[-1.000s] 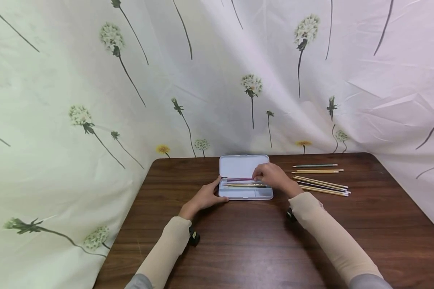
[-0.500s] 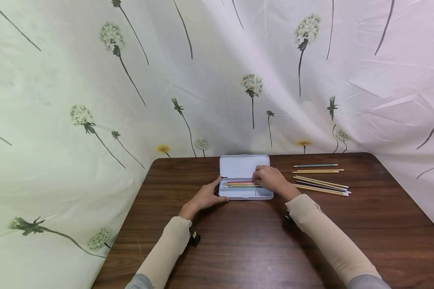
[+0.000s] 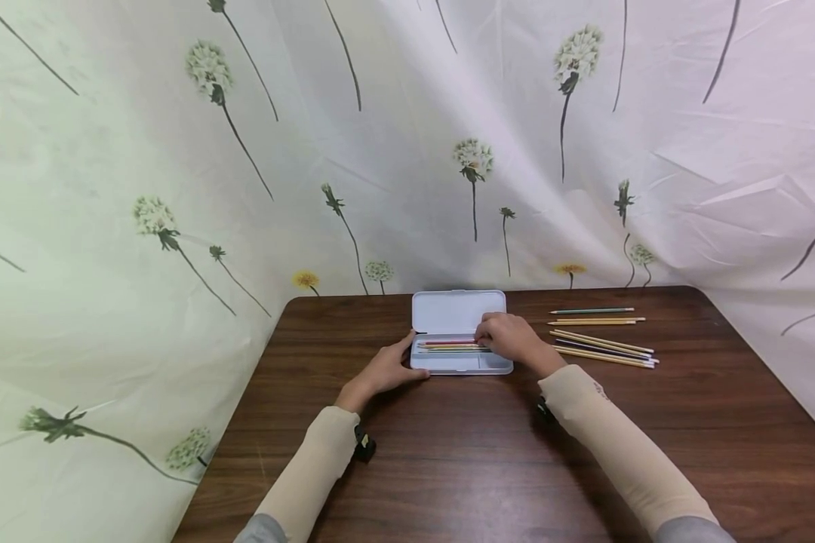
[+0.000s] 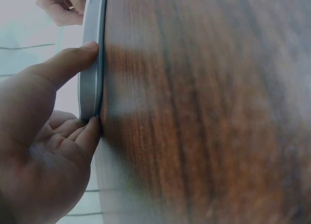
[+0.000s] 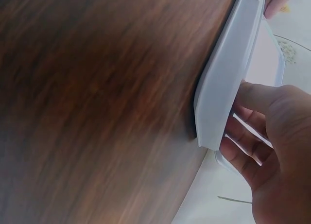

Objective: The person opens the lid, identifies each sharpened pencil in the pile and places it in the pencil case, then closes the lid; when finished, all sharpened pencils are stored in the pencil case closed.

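Pencil case [image 3: 451, 363]: flat on the tabletop [image 3: 462, 452], with its lid [image 3: 448, 311] folded back behind it.
Inside the case: a few yellowish pencils [image 3: 448, 349] lie lengthwise in the rear compartment, a red pencil [image 3: 446, 343] just behind them — the right ends are hidden by the fingers.
Left hand [image 3: 389, 368]: at the case's left end, half spread, thumb against the front wall and fingers round the end and rear corner; it holds the case.
Right hand [image 3: 511, 336]: over the right part of the case's rear compartment, fingers bent and reaching in past the rim; whether they pinch the red pencil or only touch it, I cannot tell.
Right of the case: a green pencil [image 3: 592, 311] farthest back, then a yellow pair [image 3: 592, 323], then a loose bundle [image 3: 604, 343] of yellow pencils with a dark one among them.
Done, as I judge it: part of the sorting — several pencils already sit in the case, all laid the same way.
Left, as I judge it: the red pencil's final settling, the pencils outside to the case's right, and the lid, which is not closed.
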The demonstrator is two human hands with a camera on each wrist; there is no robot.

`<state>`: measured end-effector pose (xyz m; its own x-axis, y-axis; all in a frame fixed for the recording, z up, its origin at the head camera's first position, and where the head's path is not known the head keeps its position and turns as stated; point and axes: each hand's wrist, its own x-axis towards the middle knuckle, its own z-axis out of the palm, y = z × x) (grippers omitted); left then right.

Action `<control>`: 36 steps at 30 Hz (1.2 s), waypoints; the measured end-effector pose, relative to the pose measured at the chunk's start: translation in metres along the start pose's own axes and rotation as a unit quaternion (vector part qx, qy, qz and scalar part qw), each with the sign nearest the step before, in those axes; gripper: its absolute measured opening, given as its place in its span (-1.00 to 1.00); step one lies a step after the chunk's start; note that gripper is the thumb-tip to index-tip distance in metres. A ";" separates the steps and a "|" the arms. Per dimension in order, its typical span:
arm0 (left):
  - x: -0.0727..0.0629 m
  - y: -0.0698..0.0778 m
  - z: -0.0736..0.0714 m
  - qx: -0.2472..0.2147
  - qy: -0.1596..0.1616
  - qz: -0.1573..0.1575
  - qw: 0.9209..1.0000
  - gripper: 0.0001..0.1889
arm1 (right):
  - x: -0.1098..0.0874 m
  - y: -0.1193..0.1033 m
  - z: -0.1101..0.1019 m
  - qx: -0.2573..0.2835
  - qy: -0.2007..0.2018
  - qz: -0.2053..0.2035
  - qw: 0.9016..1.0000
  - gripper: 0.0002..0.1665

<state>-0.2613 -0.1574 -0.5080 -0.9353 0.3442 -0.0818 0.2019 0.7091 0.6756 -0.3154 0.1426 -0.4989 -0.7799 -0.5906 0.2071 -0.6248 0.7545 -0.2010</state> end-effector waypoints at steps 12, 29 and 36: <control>-0.002 0.000 -0.001 0.000 -0.002 -0.002 1.000 0.07 | -0.008 0.017 -0.036 0.052 0.030 0.002 0.998 -0.90; -0.002 0.001 -0.002 -0.002 -0.001 -0.009 1.000 0.06 | -0.055 0.073 -0.112 0.050 0.056 0.034 0.997 -0.87; -0.002 0.001 -0.001 -0.001 -0.002 -0.008 1.000 0.06 | -0.077 0.095 -0.125 0.056 0.052 0.060 0.995 -0.85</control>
<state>-0.2595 -0.1582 -0.5067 -0.9371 0.3358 -0.0951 0.1869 0.7130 0.6758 -0.3099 0.2950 -0.4140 -0.8451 -0.4608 0.2711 -0.5316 0.7780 -0.3348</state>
